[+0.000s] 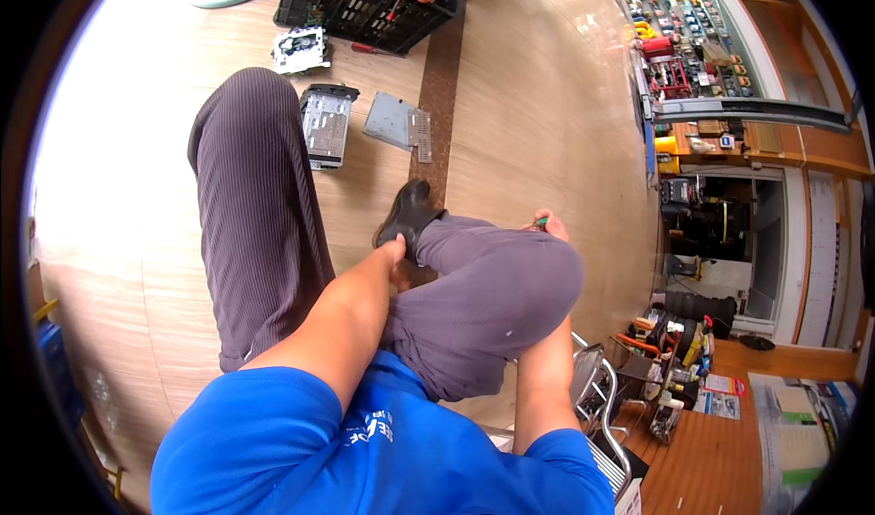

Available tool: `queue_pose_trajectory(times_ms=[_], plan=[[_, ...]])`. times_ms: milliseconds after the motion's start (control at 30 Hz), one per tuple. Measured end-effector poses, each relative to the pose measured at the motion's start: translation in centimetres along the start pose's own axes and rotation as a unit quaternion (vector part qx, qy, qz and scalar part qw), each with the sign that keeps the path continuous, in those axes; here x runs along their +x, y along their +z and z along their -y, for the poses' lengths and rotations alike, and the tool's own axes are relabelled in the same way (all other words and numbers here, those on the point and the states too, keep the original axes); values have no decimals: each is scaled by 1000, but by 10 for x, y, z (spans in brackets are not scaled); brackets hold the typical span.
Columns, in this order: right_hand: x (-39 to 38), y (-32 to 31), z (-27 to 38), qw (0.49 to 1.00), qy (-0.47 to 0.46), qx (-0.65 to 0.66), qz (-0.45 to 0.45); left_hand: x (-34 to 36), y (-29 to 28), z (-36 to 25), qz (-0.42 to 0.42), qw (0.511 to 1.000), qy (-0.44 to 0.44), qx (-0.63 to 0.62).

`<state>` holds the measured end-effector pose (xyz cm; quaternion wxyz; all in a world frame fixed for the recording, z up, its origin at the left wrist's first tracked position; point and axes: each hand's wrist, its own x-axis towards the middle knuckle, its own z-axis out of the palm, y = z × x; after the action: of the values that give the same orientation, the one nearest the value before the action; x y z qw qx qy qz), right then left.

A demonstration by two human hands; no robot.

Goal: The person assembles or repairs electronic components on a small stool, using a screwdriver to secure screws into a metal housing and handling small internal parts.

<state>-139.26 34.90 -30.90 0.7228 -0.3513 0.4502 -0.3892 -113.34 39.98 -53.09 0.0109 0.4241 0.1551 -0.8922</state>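
My left hand [396, 252] grips the heel of my black shoe [401, 212], its fingers partly hidden by my bent right leg. My right hand [554, 227], beyond that knee, is closed on a small green object [540, 223], too small and covered to identify. On the floor past my feet lie an open metal unit [325, 130], a flat grey metal plate [390, 119] and a silver mechanism [299, 50].
A black plastic crate [355, 9] of parts and a red-handled tool [369, 48] lie at the top. Crowded shelves [693, 41] line the right side. A metal chair [609, 424] and wooden desk [684, 460] are lower right; blue bins [53, 351] stand left.
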Motion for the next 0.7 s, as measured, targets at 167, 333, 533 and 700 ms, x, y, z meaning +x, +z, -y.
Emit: queue_pose_trajectory(times_ms=[167, 333, 533, 700], plan=[[-39, 65, 22, 992, -86, -81, -52, 9, 9, -13, 79, 949, 167, -254], [-72, 96, 25, 982, -158, -71, -69, 58, -26, -49, 111, 908, 251, -315], [-95, 91, 26, 980, -187, -46, -40, 44, -18, -41, 33, 928, 324, -182], [-80, 76, 23, 980, -146, -71, -113, 10, -41, -64, -88, 955, 278, 52]])
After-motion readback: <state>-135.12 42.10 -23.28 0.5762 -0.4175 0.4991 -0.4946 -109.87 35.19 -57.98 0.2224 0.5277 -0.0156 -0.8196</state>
